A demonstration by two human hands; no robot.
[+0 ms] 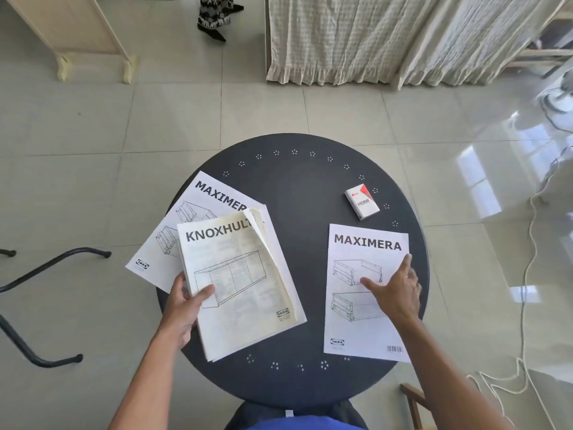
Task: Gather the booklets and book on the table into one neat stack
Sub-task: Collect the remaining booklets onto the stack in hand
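KNOXHULT booklet [245, 293] lay at left part of round dark table [294, 187], overlapping left MAXIMERA booklet [173, 231]; its top right corner curled up. Left hand [183, 308] pinched its left edge, thumb on cover. Right MAXIMERA booklet [356, 315] lay flat at table's right part, apart from others. Right hand [397, 290] rested on it, fingers spread, gripping nothing. Small VESS box [362, 201] sat near table's far right rim.

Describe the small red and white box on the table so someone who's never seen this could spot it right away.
Start at the round dark table and look to its far right edge. There, above the right-hand MAXIMERA booklet, lies the VESS box. It is the only small, thick, red-cornered item; everything else is flat white paper.
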